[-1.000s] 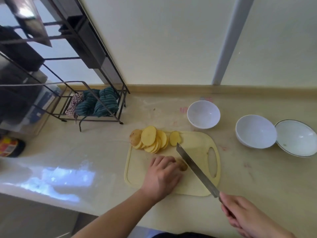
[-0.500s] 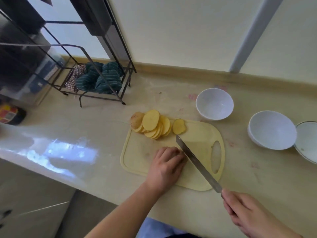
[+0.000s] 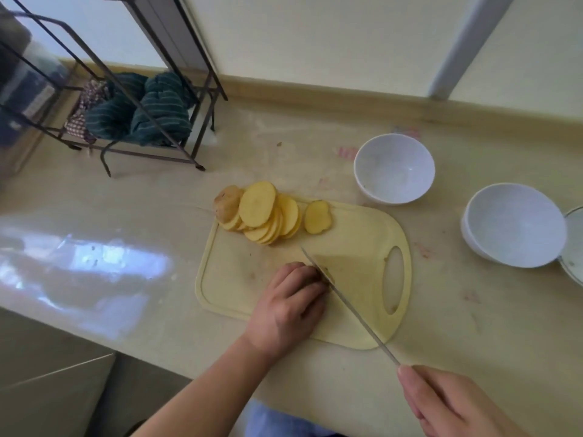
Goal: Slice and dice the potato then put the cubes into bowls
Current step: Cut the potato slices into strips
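- Since the earlier frame, the knife (image 3: 350, 304) has come down against the left hand's knuckles, its blade now edge-on.
- Left hand (image 3: 288, 305), fingers curled, holds the potato end piece (image 3: 328, 274) on the yellow cutting board (image 3: 362, 244).
- Right hand (image 3: 448, 405) grips the knife handle at the near right.
- Potato slices (image 3: 265, 212) lie fanned on the board's far edge.
- Three white bowls (image 3: 394, 168) stand on the surface to the far right.

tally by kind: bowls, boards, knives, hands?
Bowls: 3
Boards: 1
Knives: 1
Hands: 2, left hand, right hand
Total: 7
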Demonstrator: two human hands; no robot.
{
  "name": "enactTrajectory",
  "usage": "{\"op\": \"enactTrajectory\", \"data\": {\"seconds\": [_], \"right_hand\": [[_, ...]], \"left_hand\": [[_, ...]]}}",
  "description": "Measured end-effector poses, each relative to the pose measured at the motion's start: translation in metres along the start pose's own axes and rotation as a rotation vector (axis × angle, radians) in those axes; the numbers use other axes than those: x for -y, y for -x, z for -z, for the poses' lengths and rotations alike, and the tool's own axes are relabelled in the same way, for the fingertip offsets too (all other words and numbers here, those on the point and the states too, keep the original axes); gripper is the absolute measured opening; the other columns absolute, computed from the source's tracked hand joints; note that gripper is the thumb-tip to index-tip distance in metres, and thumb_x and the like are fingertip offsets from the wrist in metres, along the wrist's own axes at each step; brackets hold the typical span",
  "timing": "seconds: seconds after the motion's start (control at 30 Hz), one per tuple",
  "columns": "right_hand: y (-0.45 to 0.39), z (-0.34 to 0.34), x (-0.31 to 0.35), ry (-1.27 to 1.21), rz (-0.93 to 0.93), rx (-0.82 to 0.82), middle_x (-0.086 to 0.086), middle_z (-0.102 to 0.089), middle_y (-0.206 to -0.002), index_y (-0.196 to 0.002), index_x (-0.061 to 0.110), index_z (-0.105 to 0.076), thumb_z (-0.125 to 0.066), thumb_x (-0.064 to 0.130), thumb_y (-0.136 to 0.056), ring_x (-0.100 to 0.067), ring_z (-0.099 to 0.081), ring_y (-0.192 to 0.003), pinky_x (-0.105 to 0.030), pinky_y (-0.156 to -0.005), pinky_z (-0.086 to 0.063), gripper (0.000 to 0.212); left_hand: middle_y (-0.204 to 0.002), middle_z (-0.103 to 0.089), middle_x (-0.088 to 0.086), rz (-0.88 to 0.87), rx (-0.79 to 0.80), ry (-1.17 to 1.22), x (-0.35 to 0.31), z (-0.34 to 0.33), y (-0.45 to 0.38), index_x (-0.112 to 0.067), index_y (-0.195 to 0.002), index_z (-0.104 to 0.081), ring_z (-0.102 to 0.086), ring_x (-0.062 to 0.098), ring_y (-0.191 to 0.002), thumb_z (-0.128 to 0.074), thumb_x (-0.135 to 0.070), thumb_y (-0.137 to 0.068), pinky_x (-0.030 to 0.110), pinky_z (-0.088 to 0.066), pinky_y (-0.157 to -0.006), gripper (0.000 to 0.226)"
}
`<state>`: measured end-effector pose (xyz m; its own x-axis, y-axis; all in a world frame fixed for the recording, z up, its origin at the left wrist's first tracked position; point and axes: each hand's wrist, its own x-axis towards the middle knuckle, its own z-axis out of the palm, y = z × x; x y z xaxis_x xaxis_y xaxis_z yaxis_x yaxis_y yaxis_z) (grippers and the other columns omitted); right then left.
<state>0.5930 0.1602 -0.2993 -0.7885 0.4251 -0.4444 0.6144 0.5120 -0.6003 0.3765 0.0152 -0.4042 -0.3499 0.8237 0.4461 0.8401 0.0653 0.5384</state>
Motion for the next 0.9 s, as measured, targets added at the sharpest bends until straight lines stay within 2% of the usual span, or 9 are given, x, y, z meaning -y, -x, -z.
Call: {"op": "enactTrajectory", "data": {"seconds": [0.13,0.23,0.3,0.47,0.57,0.67,0.73,0.8,0.9], "right_hand": [[0.002,-0.007,-0.010,0.203,0.104,-0.144,0.015,-0.039,-0.050,-0.059,0.031,-0.041,-0.028,0.071,-0.090,0.003,-0.042,-0.051,-0.027,-0.063,-0.047,0.053],[0.001,-0.011,-0.006,0.066,0.081,-0.223,0.016,-0.038,-0.047,-0.058,0.030,-0.039,-0.028,0.072,-0.090,0.003,-0.043,-0.043,-0.018,-0.054,-0.043,0.055],[0.000,-0.011,-0.002,0.118,0.135,-0.252,0.020,-0.039,-0.049,-0.057,0.034,-0.036,-0.030,0.070,-0.091,0.006,-0.041,-0.045,-0.018,-0.059,-0.042,0.050],[-0.006,-0.003,0.014,0.142,0.167,-0.312,0.022,-0.016,-0.049,-0.050,0.022,-0.034,-0.028,0.059,-0.098,0.016,-0.033,-0.054,0.001,-0.062,-0.033,0.060],[-0.002,-0.002,0.017,0.201,0.197,-0.316,0.024,-0.034,-0.048,-0.046,0.027,-0.042,-0.036,0.053,-0.095,0.005,-0.041,-0.061,-0.011,-0.067,-0.035,0.055],[-0.004,0.000,0.019,0.192,0.130,-0.228,0.016,-0.053,-0.049,-0.046,0.025,-0.051,-0.027,0.057,-0.097,0.001,-0.051,-0.054,-0.014,-0.071,-0.034,0.065],[-0.013,-0.002,0.021,0.177,0.042,-0.114,0.011,-0.051,-0.048,-0.051,0.020,-0.047,-0.018,0.070,-0.089,0.000,-0.049,-0.051,-0.016,-0.070,-0.036,0.070],[-0.016,-0.012,0.023,-0.029,-0.066,-0.039,0.004,-0.048,-0.052,-0.065,0.018,-0.044,-0.005,0.089,-0.071,-0.006,-0.048,-0.052,-0.021,-0.063,-0.039,0.081],[-0.016,-0.021,0.020,-0.157,-0.119,0.002,0.002,-0.045,-0.054,-0.073,0.024,-0.042,-0.005,0.096,-0.064,-0.007,-0.046,-0.053,-0.025,-0.059,-0.040,0.081]], "left_hand": [[-0.107,-0.070,0.017,0.017,0.013,0.010,0.000,0.001,-0.001,0.003,-0.098,-0.077,-0.066,0.035,-0.098,-0.077,-0.004,-0.088,0.037,-0.054,-0.088,0.011],[-0.107,-0.070,0.017,0.023,0.018,0.002,-0.001,0.002,0.000,0.002,-0.099,-0.077,-0.065,0.035,-0.099,-0.077,-0.004,-0.088,0.038,-0.054,-0.089,0.013],[-0.108,-0.070,0.017,0.025,0.017,0.003,-0.002,0.002,-0.001,0.003,-0.100,-0.077,-0.065,0.035,-0.100,-0.076,-0.004,-0.089,0.038,-0.054,-0.089,0.013],[-0.108,-0.070,0.016,0.040,0.019,0.012,-0.002,0.001,-0.001,0.002,-0.101,-0.077,-0.065,0.035,-0.099,-0.079,-0.001,-0.086,0.039,-0.054,-0.088,0.016],[-0.107,-0.070,0.016,0.045,0.018,0.017,-0.001,0.001,-0.001,0.002,-0.100,-0.077,-0.065,0.035,-0.098,-0.080,0.000,-0.085,0.039,-0.054,-0.087,0.016],[-0.104,-0.071,0.017,0.038,0.023,0.018,0.000,0.001,-0.002,0.003,-0.099,-0.077,-0.066,0.036,-0.095,-0.079,-0.002,-0.086,0.040,-0.054,-0.085,0.013],[-0.103,-0.071,0.017,0.036,0.022,0.020,-0.001,0.002,-0.002,0.003,-0.099,-0.077,-0.067,0.036,-0.094,-0.078,-0.002,-0.087,0.040,-0.054,-0.084,0.013],[-0.103,-0.071,0.016,0.033,0.016,0.023,-0.001,0.001,-0.003,0.003,-0.099,-0.077,-0.067,0.035,-0.093,-0.077,-0.002,-0.088,0.039,-0.054,-0.084,0.012],[-0.102,-0.071,0.015,0.037,0.005,0.024,-0.001,0.001,-0.003,0.002,-0.098,-0.077,-0.066,0.034,-0.092,-0.077,-0.002,-0.088,0.039,-0.054,-0.082,0.011]]}}
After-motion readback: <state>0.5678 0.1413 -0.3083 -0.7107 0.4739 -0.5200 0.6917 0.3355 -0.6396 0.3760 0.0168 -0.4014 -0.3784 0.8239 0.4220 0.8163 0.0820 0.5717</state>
